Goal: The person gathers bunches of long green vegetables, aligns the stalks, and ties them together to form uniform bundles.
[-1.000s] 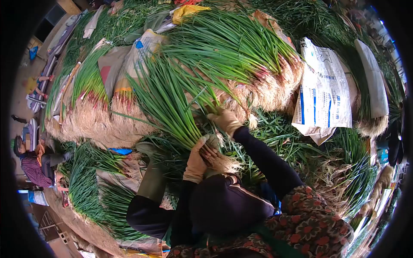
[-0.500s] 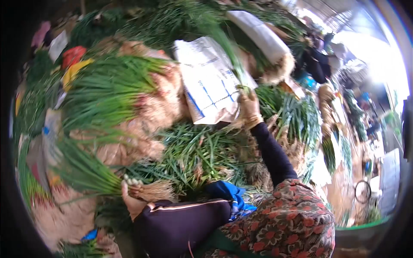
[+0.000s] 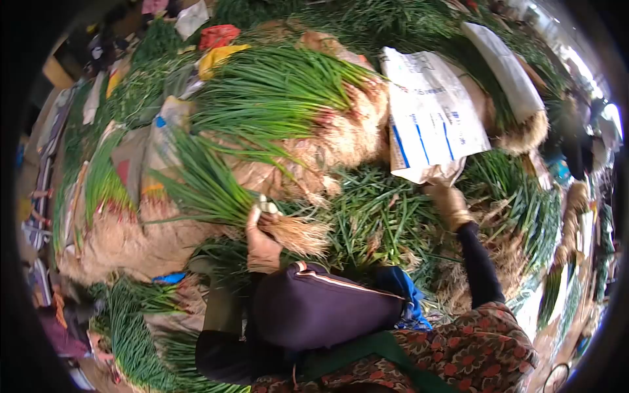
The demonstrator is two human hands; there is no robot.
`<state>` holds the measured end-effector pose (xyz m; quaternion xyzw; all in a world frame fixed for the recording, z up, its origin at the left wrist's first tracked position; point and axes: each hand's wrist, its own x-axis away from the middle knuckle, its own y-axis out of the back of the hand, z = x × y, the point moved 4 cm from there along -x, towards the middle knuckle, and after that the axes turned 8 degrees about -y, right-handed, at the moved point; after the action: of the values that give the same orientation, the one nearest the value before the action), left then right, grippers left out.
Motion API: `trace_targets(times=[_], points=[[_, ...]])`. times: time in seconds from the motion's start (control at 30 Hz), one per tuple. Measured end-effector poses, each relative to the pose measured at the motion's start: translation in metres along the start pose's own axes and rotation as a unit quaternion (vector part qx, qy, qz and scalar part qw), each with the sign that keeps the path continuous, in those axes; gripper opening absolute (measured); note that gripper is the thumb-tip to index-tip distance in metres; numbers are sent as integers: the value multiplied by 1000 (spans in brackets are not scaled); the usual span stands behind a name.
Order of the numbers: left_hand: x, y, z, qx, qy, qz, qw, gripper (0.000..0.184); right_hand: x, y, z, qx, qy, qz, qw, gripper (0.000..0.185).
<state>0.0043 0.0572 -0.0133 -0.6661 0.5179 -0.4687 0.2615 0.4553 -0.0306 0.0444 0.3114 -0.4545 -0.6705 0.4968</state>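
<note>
My left hand [image 3: 262, 245] is closed around a bunch of spring onions [image 3: 219, 180]. Its green leaves fan out to the upper left, and the pale roots hang out to the right of my fingers. Over the right side of a heap of loose green onions [image 3: 367, 213], my right hand [image 3: 447, 204] is smeared by motion, just under the lower edge of a printed white sack [image 3: 432, 111]. Whether its fingers hold anything does not show.
A large stack of spring onions [image 3: 282, 98] lies on brown sacking beyond my left hand. A rolled white sack [image 3: 504, 72] lies at the upper right. More onions with roots [image 3: 498, 242] lie beside my right forearm. A blue cloth [image 3: 403, 295] is near my lap.
My right hand held a spring onion by the white sack; now that onion no longer shows in it, and the hand is lower. The view has swung left. My left hand keeps its bunch.
</note>
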Motion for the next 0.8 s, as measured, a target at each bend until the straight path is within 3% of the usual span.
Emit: trace_targets(times=[0.07, 0.1, 0.17, 0.2, 0.23, 0.27, 0.3, 0.37, 0.43, 0.5, 0.53, 0.6, 0.63, 0.7, 0.73, 0.77, 0.8], points=[[-1, 15, 6, 6, 29, 13, 999, 23, -28, -77, 94, -231, 80, 94, 965, 23], [6, 14, 9, 15, 43, -9, 999, 26, -44, -116, 127, -238, 153, 113, 952, 24], [14, 9, 6, -53, 16, 16, 998, 30, -59, -156, 197, -152, 112, 174, 966, 23], [16, 6, 6, -59, 18, -3, 998, 31, -67, -187, 214, -122, 138, 171, 968, 25], [18, 2, 6, -64, 20, -20, 998, 32, -72, -219, 222, -142, 268, 88, 949, 26], [24, -10, 8, -64, 28, -29, 997, 30, -65, -217, 246, -144, 387, -12, 911, 28], [26, -22, 7, -63, 32, -35, 997, 28, -56, -229, 245, -179, 270, 138, 936, 29], [9, 18, 13, -101, 73, 11, 992, 29, -15, -188, 268, -85, 227, 272, 931, 35], [0, 31, 22, -113, 93, 58, 988, 30, 16, -154, 272, -10, 270, 296, 916, 29], [17, -2, 17, -162, 76, 23, 984, 29, 2, -182, 251, -70, 455, 313, 831, 41], [9, 9, 23, -148, 45, 43, 987, 31, -18, -202, 241, -175, 397, 372, 821, 40], [15, 1, 22, -160, 38, 17, 986, 29, -41, -200, 250, -368, 188, 420, 808, 33], [22, -9, 19, -169, 38, -1, 985, 28, -39, -191, 264, -461, 97, 439, 765, 32], [24, -6, 16, -178, 57, -13, 982, 25, -32, -200, 293, -409, 75, 501, 759, 30], [26, -2, 16, -183, 68, -20, 980, 25, -37, -223, 295, -250, 315, 369, 838, 28], [25, 5, 15, -190, 61, -16, 980, 25, -40, -246, 293, -85, 481, 131, 863, 30], [24, 16, 16, -196, 55, -12, 979, 26, -31, -230, 297, -56, 470, 123, 872, 29]])
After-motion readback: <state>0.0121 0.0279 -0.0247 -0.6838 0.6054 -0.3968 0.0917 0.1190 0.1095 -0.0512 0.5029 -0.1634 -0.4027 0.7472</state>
